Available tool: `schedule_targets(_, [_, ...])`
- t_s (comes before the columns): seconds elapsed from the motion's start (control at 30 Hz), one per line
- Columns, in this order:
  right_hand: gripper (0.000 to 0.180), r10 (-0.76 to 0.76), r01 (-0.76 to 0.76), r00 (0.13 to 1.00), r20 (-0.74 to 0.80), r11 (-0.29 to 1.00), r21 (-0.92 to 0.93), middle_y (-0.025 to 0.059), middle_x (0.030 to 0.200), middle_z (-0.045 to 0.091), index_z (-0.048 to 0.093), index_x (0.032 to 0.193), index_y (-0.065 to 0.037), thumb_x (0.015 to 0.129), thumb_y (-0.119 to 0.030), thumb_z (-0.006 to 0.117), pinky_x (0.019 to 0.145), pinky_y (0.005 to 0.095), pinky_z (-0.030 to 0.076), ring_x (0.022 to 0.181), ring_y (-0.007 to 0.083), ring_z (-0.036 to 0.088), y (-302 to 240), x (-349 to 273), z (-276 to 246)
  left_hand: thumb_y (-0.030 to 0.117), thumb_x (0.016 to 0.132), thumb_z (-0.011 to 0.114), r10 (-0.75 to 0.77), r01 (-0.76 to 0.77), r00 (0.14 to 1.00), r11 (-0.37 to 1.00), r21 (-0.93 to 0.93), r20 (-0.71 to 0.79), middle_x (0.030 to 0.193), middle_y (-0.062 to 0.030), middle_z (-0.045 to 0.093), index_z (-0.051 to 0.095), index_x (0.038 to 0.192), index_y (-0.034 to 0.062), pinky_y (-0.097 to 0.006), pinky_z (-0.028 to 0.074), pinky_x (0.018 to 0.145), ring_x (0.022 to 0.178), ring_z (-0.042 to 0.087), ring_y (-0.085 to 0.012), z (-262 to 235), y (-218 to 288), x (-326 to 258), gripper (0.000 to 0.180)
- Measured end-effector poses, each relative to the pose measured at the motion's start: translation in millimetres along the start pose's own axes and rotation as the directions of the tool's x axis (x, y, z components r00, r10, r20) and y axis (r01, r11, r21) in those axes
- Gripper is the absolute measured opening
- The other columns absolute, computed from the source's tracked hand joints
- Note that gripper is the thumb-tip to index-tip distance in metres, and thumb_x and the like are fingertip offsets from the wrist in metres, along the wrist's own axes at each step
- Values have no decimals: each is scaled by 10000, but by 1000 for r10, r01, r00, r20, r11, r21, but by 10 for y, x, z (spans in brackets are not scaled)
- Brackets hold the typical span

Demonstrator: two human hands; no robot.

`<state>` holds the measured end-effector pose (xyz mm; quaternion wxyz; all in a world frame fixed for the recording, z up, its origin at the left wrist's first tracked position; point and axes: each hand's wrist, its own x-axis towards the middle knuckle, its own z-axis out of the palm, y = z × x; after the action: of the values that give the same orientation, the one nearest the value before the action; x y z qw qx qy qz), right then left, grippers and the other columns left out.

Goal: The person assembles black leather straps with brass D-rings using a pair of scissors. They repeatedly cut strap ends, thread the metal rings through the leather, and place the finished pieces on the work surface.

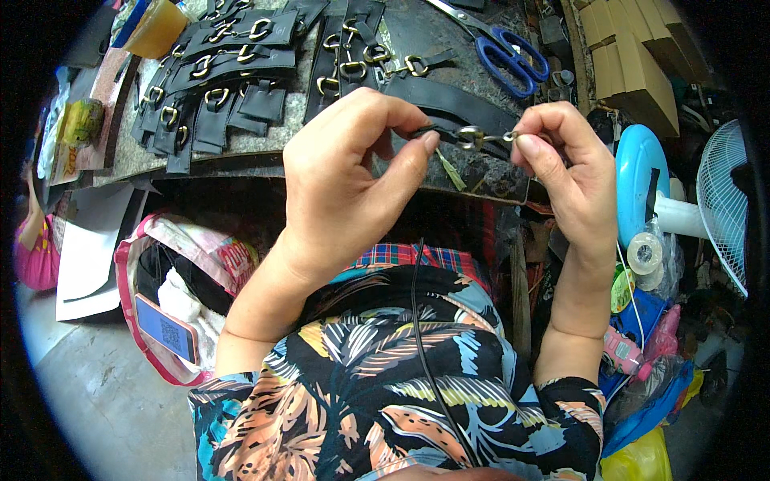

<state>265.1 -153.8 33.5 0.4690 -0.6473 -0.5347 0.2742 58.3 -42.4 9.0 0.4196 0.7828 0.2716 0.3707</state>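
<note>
Above the near edge of the workbench, my left hand [345, 168] pinches the end of a short black strap between thumb and forefinger. From that strap hangs a brass-toned metal ring [471, 138], held up between both hands. Thumb and fingers of my right hand [571, 164] are closed on a small metal hook [507, 137] that meets the ring. Whether hook and ring are linked I cannot make out. Just behind them lies a curved black leather band [453, 103] on the bench.
Stacked black leather straps with metal rings [241, 60] cover the bench's left side. Blue-handled scissors [509, 60] lie at the back right. A tape roll [80, 122] sits far left. Right of the bench are cardboard boxes [634, 64] and a fan [726, 200]; a bag holding a phone [167, 329] stands lower left.
</note>
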Motion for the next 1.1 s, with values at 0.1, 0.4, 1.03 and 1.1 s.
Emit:
schedule_targets(0.1, [117, -48, 49, 999, 12, 987, -155, 48, 847, 686, 684, 1005, 4, 941, -91, 709, 730, 263, 508, 764, 116, 626, 24, 29, -15, 14, 831, 755, 174, -165, 984, 973, 160, -44, 810, -83, 673, 688, 912, 10, -304, 496, 634, 696, 630, -212, 12, -79, 74, 106])
schedule_targets(0.4, [145, -133, 117, 989, -72, 975, -190, 52, 857, 693, 708, 1036, -12, 919, -92, 734, 717, 260, 507, 771, 101, 638, 204, 312, 18, 118, 855, 725, 240, -193, 970, 865, 464, -44, 814, -97, 684, 690, 842, 50, -389, 541, 698, 790, 678, -303, -16, -249, 400, 78])
schedule_targets(1.03, [119, -384, 258, 923, -22, 660, -706, 83, 926, 709, 738, 970, -46, 895, -138, 733, 810, 359, 511, 897, 261, 661, 313, 463, 25, 144, 809, 747, 129, -227, 970, 791, 568, 208, 825, -105, 608, 642, 797, 59, -407, 536, 707, 825, 635, -312, -131, -201, 138, 136])
schedule_targets(1.1, [239, -337, 126, 938, -77, 540, -832, 77, 1039, 714, 741, 1075, -79, 935, -266, 691, 864, 396, 510, 1007, 278, 661, 410, 568, -165, 171, 813, 767, 138, -237, 969, 752, 615, 205, 844, -98, 609, 647, 813, 68, -398, 534, 715, 843, 633, -305, -129, -205, 142, 158])
